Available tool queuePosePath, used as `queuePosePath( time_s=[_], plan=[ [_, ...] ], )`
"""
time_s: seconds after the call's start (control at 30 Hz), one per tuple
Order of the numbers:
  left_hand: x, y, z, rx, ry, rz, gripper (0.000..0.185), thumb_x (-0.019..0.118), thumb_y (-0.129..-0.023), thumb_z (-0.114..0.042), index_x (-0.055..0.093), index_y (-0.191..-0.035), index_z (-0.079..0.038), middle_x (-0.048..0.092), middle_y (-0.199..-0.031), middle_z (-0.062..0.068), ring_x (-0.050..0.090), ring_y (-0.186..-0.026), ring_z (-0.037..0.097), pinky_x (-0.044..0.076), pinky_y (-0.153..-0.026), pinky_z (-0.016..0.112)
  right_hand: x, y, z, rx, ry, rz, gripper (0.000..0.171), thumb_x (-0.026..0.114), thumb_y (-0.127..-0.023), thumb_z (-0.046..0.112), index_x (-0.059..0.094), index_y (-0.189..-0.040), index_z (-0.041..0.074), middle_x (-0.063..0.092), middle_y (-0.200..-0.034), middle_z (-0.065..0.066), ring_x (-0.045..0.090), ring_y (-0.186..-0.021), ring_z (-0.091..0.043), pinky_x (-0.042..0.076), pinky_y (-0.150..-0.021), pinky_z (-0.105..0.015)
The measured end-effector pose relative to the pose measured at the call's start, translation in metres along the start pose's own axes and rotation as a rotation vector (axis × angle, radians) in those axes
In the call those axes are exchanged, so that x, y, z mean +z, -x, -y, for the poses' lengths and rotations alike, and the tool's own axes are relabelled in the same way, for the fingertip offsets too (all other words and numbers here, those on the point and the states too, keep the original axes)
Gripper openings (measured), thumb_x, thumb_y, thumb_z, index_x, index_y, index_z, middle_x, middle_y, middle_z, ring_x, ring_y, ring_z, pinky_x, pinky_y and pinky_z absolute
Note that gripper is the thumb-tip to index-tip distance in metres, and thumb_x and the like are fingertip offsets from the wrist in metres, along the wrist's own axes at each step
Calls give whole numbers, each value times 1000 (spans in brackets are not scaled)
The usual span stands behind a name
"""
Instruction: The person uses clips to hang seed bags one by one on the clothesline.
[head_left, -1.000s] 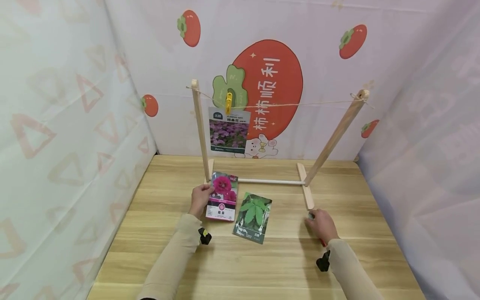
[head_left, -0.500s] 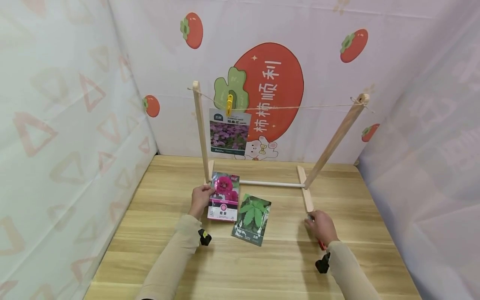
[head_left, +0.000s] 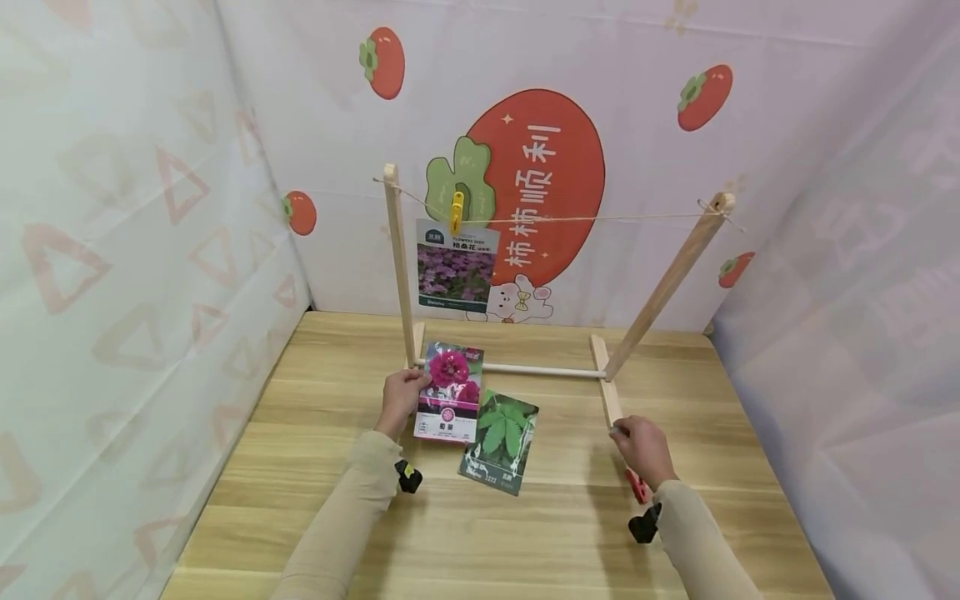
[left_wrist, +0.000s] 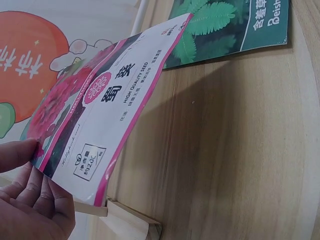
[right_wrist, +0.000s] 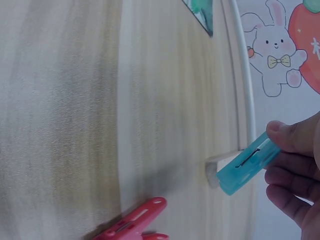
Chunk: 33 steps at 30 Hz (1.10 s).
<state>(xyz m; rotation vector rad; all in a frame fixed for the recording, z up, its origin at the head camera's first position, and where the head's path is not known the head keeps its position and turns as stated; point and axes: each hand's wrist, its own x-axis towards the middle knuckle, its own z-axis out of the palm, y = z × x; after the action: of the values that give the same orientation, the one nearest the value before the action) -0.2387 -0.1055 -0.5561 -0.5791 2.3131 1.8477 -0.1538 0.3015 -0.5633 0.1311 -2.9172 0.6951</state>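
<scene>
My left hand (head_left: 401, 402) pinches the left edge of a seed packet with magenta flowers (head_left: 447, 396). In the left wrist view the packet stands tilted over the table, thumb on its front. Its lower right corner overlaps a seed packet with green leaves (head_left: 501, 442) lying on the wood. My right hand (head_left: 647, 450) pinches one end of a teal clothespin (right_wrist: 246, 167) between thumb and fingers. Below that hand a red clothespin (right_wrist: 132, 220) lies on the table. On the string (head_left: 585, 219), a yellow clothespin (head_left: 457, 212) holds up a packet with purple flowers (head_left: 456, 271).
Two wooden posts, the left post (head_left: 399, 267) and the right post (head_left: 667, 287), carry the string. A white rod (head_left: 543, 369) joins their feet low over the table (head_left: 480, 542). Printed cloth (head_left: 637, 50) walls the back and both sides.
The magenta-flower packet has shifted slightly right over the green-leaf packet, still in the left hand. More of the red clothespin shows below the right hand. The head view has shifted a little.
</scene>
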Motion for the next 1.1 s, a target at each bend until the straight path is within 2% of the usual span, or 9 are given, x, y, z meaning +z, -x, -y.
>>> queuePosePath(
  time_s=[0.1, 0.2, 0.33, 0.53, 0.63, 0.77, 0.9, 1.1],
  plan=[
    [0, 0, -1, 8, -10, -4, 31, 64, -94, -19, 66, -117, 2, 63, -124, 22, 59, -117, 34, 48, -99, 43, -1, -4, 0, -1, 10, -12, 13, 71, -85, 6, 74, -93, -4, 71, -83, -14, 63, -72, -24, 52, -66, -44],
    [1, -1, -1, 20, -2, -15, 29, 65, -94, -17, 67, -114, 2, 64, -121, 22, 59, -116, 33, 46, -102, 44, -4, -7, 1, -8, 8, -25, 13, 71, -85, 5, 74, -93, -4, 71, -82, -14, 62, -71, -23, 51, -66, -42],
    [5, -1, -4, 48, 40, -14, 27, 66, -92, -15, 67, -111, 4, 66, -116, 22, 61, -110, 32, 49, -98, 43, -8, -11, 5, 4, -7, -30, 14, 71, -85, 5, 74, -94, -4, 70, -81, -12, 61, -69, -21, 50, -64, -40],
    [10, -1, -8, 71, 98, 5, 24, 68, -91, -14, 68, -109, 3, 68, -110, 21, 65, -96, 24, 53, -80, 29, -13, -16, 8, 29, -32, -28, 20, 73, -84, 8, 73, -99, -6, 71, -82, -15, 64, -69, -22, 52, -62, -40],
    [11, 1, -9, 74, 110, 6, 24, 68, -91, -13, 68, -108, 3, 69, -108, 20, 65, -90, 20, 52, -76, 26, -16, -18, 11, 61, -50, 4, 25, 74, -84, 11, 72, -102, -7, 71, -86, -16, 64, -72, -23, 53, -64, -40],
    [12, 1, -11, 63, 123, 17, 25, 68, -91, -13, 67, -110, 4, 67, -111, 21, 64, -94, 22, 53, -79, 27, -19, -18, 14, 91, -65, 43, 30, 73, -85, 14, 70, -106, -7, 69, -88, -16, 63, -75, -23, 53, -66, -41],
    [14, 4, -15, 59, 121, 31, 27, 68, -90, -13, 68, -111, 4, 67, -112, 22, 64, -97, 25, 53, -82, 30, -18, -19, 13, 93, -86, 38, 30, 72, -86, 14, 69, -107, -7, 68, -90, -17, 63, -78, -25, 54, -69, -43],
    [22, 8, -21, 84, 94, 47, 27, 69, -91, -15, 69, -110, 4, 70, -104, 20, 66, -85, 17, 55, -77, 29, -24, -26, 16, 62, -110, 25, 30, 71, -87, 13, 68, -108, -8, 67, -90, -17, 64, -80, -27, 54, -68, -40]
  ],
)
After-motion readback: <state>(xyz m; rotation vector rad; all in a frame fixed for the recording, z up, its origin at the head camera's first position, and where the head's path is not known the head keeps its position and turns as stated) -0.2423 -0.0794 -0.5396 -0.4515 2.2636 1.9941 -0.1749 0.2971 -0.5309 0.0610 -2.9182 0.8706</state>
